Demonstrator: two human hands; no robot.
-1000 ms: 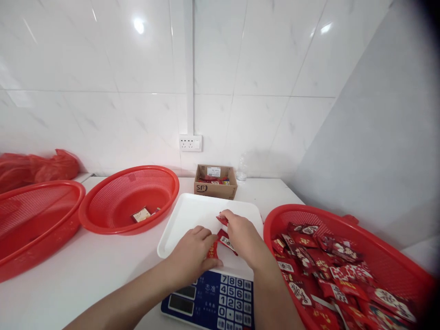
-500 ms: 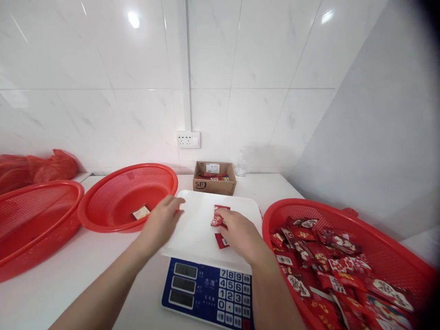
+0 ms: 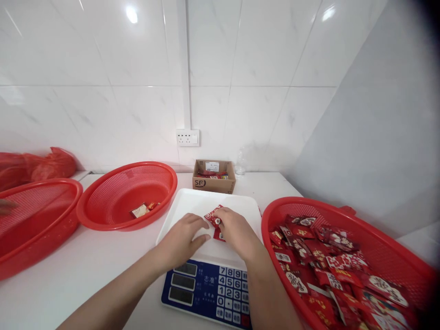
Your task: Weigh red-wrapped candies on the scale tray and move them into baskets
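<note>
My right hand [image 3: 237, 230] is closed on a small red printed packet [image 3: 213, 215], held tilted over the white pan [image 3: 189, 199] of a digital scale. Below it, a second red packet [image 3: 219, 235] lies on the pan, partly covered by my right fingers. My left hand [image 3: 187, 238] is over the pan's left part, thumb and fingers apart, nothing in it, close to the packets. The scale's blue keypad panel [image 3: 206, 286] faces me, partly behind my right forearm.
At right, a red basket [image 3: 292, 201] holds many red packets. A red basket [image 3: 89, 215] at left contains a pale packet [image 3: 140, 211] and small red pieces. Another person's hand [image 3: 6, 206] shows over the far-left basket [image 3: 68, 220]. Behind the scale stands a cardboard box [image 3: 213, 185].
My left hand has moved right, from the pan's left edge toward the packets. The packet in my right hand has turned. Small red pieces now show in the left basket; another person's hand has appeared.
</note>
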